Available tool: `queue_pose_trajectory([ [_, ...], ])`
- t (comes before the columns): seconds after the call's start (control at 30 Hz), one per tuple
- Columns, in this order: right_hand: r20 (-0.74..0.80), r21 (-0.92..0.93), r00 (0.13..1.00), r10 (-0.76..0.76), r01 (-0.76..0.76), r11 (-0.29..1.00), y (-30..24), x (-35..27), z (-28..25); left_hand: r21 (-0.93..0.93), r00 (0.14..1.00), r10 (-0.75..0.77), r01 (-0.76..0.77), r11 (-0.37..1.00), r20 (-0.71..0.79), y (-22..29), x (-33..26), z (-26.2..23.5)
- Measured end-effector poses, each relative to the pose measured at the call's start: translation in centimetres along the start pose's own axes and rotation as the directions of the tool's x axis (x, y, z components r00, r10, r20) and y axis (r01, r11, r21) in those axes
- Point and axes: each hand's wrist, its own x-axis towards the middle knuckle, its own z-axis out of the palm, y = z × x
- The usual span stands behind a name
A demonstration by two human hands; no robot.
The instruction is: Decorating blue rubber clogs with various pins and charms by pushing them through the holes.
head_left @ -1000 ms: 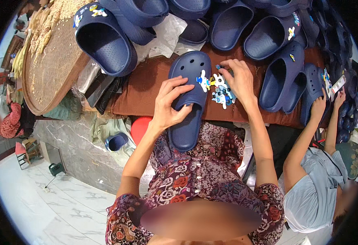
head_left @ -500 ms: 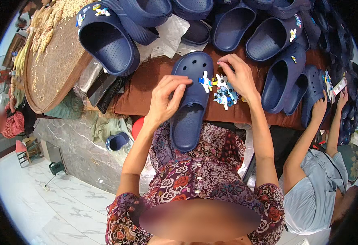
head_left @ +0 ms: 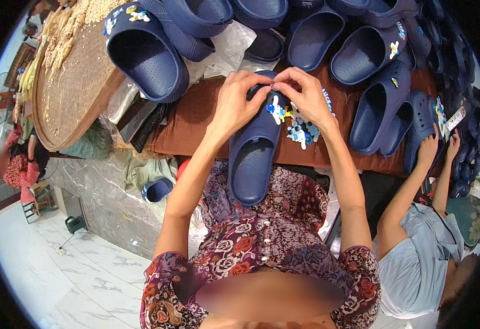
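Observation:
A navy blue clog (head_left: 253, 148) rests in front of me, its toe on the brown cloth and its heel toward my lap. Over the toe, my left hand (head_left: 236, 103) and my right hand (head_left: 307, 98) meet with thumbs and forefingers pinched together. What sits between the fingertips is too small and too covered to make out. A white rabbit-like charm (head_left: 276, 110) with blue and yellow parts is on the right side of the clog's upper. Beside it, partly under my right hand, lies a heap of similar charms (head_left: 301, 134).
Many navy clogs (head_left: 152, 60) crowd the far side of the brown cloth (head_left: 196, 118). A round woven tray (head_left: 78, 90) with corn stands at the left. On the right, a co-worker's hands (head_left: 428, 151) are at another clog (head_left: 422, 118) with a white tag (head_left: 455, 118).
My left hand has moved up from the clog's side to its toe. My right hand has come left to meet it, fingertips together. The co-worker's right hand has lowered slightly from the tag.

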Motion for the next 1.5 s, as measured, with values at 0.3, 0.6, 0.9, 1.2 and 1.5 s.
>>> queue_pose_trajectory([
  [0.3,-0.022,-0.037,0.998,0.054,-0.054,0.998,1.6,0.4,-0.3,0.047,0.996,-0.041,0.045,0.998,-0.08,-0.7,-0.4,1.8],
  [0.6,0.3,0.035,0.951,0.072,-0.087,0.996,2.7,2.1,-1.3,0.026,0.992,-0.08,0.082,0.996,-0.094,-1.2,-0.2,1.9],
  [0.9,0.279,-0.015,0.956,0.091,-0.09,0.996,2.7,2.4,-1.0,0.041,0.988,-0.034,0.041,0.998,-0.152,-1.2,-0.2,2.2],
  [1.2,0.246,-0.041,0.966,0.073,-0.065,0.997,3.0,2.3,-0.7,0.042,0.988,-0.069,0.076,0.996,-0.137,-1.0,-0.3,2.1],
  [1.5,0.108,0.085,0.982,0.154,-0.163,0.983,3.3,0.3,-0.9,0.019,0.995,-0.062,0.064,0.998,-0.084,-1.6,-0.1,1.8],
])
